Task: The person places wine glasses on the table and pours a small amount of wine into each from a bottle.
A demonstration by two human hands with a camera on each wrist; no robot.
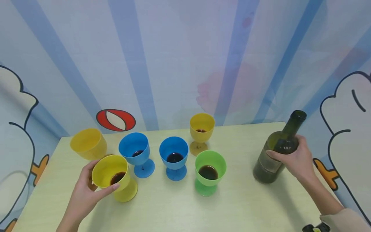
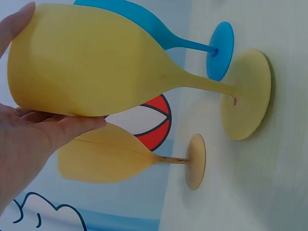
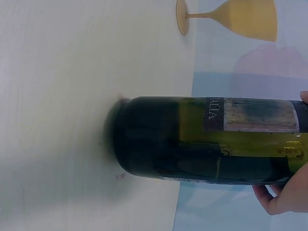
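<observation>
At the front left, my left hand [image 1: 82,193] holds a yellow wine goblet [image 1: 101,170] by its bowl, thumb on the near side and fingers round the far side. Dark liquid lies in the bottom of that bowl. In the left wrist view the goblet's foot [image 2: 248,96] is at the tabletop. My right hand [image 1: 298,161] grips a dark green wine bottle [image 1: 268,164] at the right, round its upper body below the neck. The bottle leans slightly to the right. Whether its base touches the table, I cannot tell. Dark liquid shows through the glass in the right wrist view.
Between the hands stand a blue goblet [image 1: 133,141], a second blue goblet [image 1: 174,145] and a green goblet [image 1: 205,188], each with dark liquid. An orange-yellow goblet [image 1: 203,120] stands behind, another yellow goblet [image 1: 90,145] back left. A printed backdrop [image 1: 179,64] rises behind the pale table [image 1: 232,206].
</observation>
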